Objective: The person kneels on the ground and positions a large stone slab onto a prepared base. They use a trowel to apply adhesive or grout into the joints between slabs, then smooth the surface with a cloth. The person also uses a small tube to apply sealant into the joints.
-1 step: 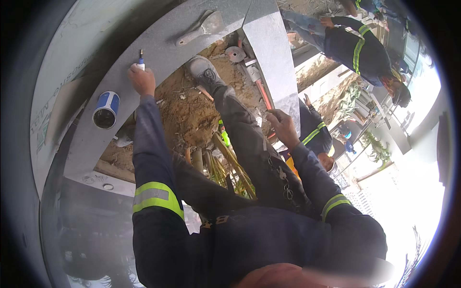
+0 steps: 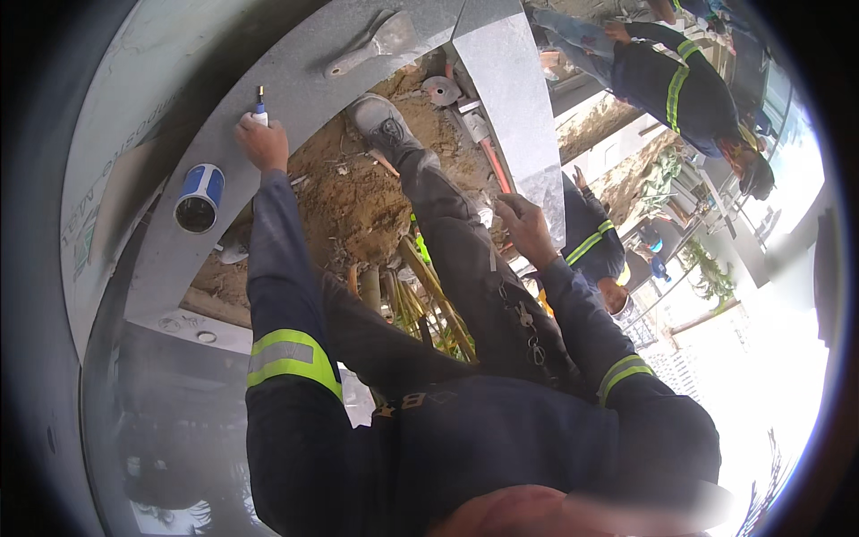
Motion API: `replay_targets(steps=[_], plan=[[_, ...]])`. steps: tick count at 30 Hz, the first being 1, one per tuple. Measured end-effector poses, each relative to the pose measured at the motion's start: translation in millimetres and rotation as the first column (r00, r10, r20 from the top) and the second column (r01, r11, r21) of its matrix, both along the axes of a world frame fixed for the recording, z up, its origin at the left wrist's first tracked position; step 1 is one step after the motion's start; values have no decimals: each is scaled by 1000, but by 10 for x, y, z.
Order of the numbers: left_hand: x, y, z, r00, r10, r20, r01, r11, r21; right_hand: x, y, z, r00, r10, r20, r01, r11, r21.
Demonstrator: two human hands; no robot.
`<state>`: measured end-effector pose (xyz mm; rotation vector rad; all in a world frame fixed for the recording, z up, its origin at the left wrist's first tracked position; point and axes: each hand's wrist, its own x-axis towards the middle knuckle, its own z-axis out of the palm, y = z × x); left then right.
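Observation:
My left hand (image 2: pixel 261 143) is closed around a small white-and-blue tube (image 2: pixel 260 115) with a brass-coloured tip, held above the curved grey stone slab (image 2: pixel 309 89). Beside that hand on the slab is a blue-and-white tin (image 2: pixel 202 192), its dark mouth facing me. My right hand (image 2: pixel 526 231) is over my leg, near the straight slab's inner edge. Its fingers are curled with thumb against fingertips; whatever they may pinch is too small to tell. A wide-bladed scraper (image 2: pixel 376 43) lies on the slab farther away.
My shoe (image 2: pixel 378 116) stands on rough soil (image 2: pixel 358 215) between the slabs. A round disc (image 2: pixel 440 90) and a tool with a red shaft (image 2: pixel 493 164) lie there. Below are plant stems (image 2: pixel 429 300). A co-worker (image 2: pixel 676 89) bends at upper right; another person's sleeve (image 2: pixel 586 237) is near my right hand.
The whole view has shifted slightly. My hands keep nearly the same places and grips. The co-worker at upper right has shifted slightly to the right in view.

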<state>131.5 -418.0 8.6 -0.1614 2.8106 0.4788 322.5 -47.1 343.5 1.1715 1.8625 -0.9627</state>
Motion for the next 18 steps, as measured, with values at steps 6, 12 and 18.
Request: replay_targets(steps=[6,12,18], plan=[[-96,55,384,983,181,14,-178,975,-136,-136,209,-253,990,-89,-106,65,975,-214],[-23,648,616,991,123,-61,-111,979,172,-443,507,-1018,972,107,-209,-124,990,-70],[-337,1453,392,905,-270,-329,353,908,226,-1487,204,-2123,959,-266,-99,197,876,-440]])
